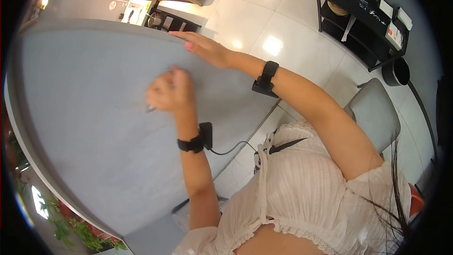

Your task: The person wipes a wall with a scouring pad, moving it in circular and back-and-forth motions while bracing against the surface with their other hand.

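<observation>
The left hand (171,89) is forming a narrow, blurred curl over the grey surface (85,94); a small glinting thing (150,108) is showing at its underside, and whether it is being gripped cannot be told. Leftward, the surface is extending broadly to a curved edge. Farther out, the right hand (205,49), flat with fingers straight, is overlapping the far edge; beyond, tiled floor (292,14) is leading to a black rack (358,4).

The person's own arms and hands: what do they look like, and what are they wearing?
The left hand and right hand are ungloved, the left blurred. The left arm wears a black wrist strap with a boxy black unit and a thin dark cable running toward the waist; the right arm wears a similar black band and box. Short cream-white fabric sleeves leave both arms mostly bare.
</observation>
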The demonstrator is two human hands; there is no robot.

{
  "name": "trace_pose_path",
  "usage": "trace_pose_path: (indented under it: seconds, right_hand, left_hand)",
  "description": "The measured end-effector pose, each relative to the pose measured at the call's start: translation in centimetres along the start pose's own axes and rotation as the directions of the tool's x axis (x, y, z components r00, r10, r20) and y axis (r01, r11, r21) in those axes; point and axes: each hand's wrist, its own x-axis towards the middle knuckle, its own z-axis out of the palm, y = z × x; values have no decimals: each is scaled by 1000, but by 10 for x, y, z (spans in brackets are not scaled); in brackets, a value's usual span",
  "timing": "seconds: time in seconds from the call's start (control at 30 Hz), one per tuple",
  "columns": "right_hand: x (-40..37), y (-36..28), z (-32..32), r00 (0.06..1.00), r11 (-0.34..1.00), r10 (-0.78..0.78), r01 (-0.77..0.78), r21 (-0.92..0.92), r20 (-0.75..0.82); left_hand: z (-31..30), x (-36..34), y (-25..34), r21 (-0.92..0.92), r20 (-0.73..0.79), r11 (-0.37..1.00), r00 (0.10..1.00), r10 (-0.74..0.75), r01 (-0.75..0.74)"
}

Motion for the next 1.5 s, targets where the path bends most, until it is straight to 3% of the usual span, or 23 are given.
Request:
trace_pose_path:
  seconds: [0.13, 0.23, 0.37, 0.47, 0.53, 0.6, 0.7, 0.77, 0.8, 0.83, 0.87, 0.9, 0.93, 1.0, 1.07, 1.1, 1.13, 1.2, 1.27, 1.3, 1.37, 1.43, 1.5]
  right_hand:
    - [-1, -5, -1, 999, 998, 41, -41, 48, 14]
    - [-3, 1, 1, 1000, 1000, -11, 11, -6, -12]
    - [-2, 5, 4, 992, 996, -90, 88, -23, -87]
    - [-1, 11, 3, 993, 997, -72, 71, -18, -96]
    - [0, 12, 1, 994, 998, -51, 49, -26, -95]
    - [-1, 9, -1, 992, 999, -46, 42, -33, -120]
    - [-4, 2, -1, 983, 998, -55, 49, -41, -176]
    - [-3, -2, -4, 968, 994, -67, 44, -100, -242]
    - [-5, -3, -6, 960, 989, -67, 28, -146, -273]
    - [-9, -2, -5, 953, 984, -56, 1, -181, -298]
    - [-8, 4, -2, 901, 961, -170, 63, -267, -399]
    - [-10, 5, -4, 895, 961, -139, 19, -276, -424]
    - [-11, 3, -6, 886, 959, -106, -28, -280, -451]
    - [-14, 2, -9, 864, 947, -98, -71, -313, -493]
    - [-14, 1, -8, 844, 928, -149, -60, -367, -515]
    - [-11, 3, -9, 828, 931, -180, -30, -364, -530]
    - [-10, 6, -7, 812, 933, -210, -1, -360, -545]
    - [-12, 3, -6, 810, 948, -189, 3, -319, -555]
    - [-16, -4, -7, 838, 966, -90, -57, -251, -538]
    - [-13, 1, -10, 820, 960, -133, -33, -278, -557]
    - [-10, 17, -4, 786, 951, -197, 7, -310, -585]
    - [-11, 14, -4, 801, 965, -134, -28, -261, -583]
    - [-9, 14, -5, 792, 968, -138, -21, -252, -594]
  left_hand:
    - [-2, -47, 31, -210, 212, 951, 939, 272, -228]
    - [-10, -11, -4, -54, 154, 992, 980, 123, -116]
    - [-22, 69, -65, 162, -130, 974, 981, -141, 162]
    - [-10, 55, -72, 148, -208, 980, 973, -100, 132]
    - [17, -6, -39, -31, -177, 969, 953, -247, 246]
    - [6, -39, -1, -23, 47, 996, 995, 92, -91]
    - [-6, -70, 40, -356, 261, 927, 940, 219, -117]
    - [-11, -58, 32, -334, 318, 902, 933, -166, 274]
    - [-8, -49, 28, -320, 348, 827, 869, -351, 462]
    - [0, -37, 4, -609, 263, 476, 728, -634, 634]
    - [-6, -7, -18, -560, 109, 583, 749, -653, 589]
    - [-12, 22, -40, -480, -48, 676, 753, -656, 559]
    - [-25, 57, -50, 95, -142, 965, 963, -230, 244]
    - [-13, 47, -58, 199, -204, 953, 961, -188, 229]
    - [17, 7, -37, 29, -358, 897, 842, -403, 441]
    - [16, -12, -14, 98, -250, 954, 934, -253, 285]
    - [16, -51, 2, 7, -62, 956, 954, -292, 293]
    - [-9, -50, 35, -218, 218, 973, 969, 121, -72]
    - [-14, -49, 25, -276, 239, 957, 971, -19, 87]
    - [-11, -46, 17, -305, 245, 938, 965, -93, 167]
    - [-20, -18, -22, 83, -3, 947, 950, -312, 311]
    - [-49, 41, -56, 168, -115, 936, 950, -292, 308]
    - [-43, 36, -73, 243, -209, 877, 905, -370, 414]
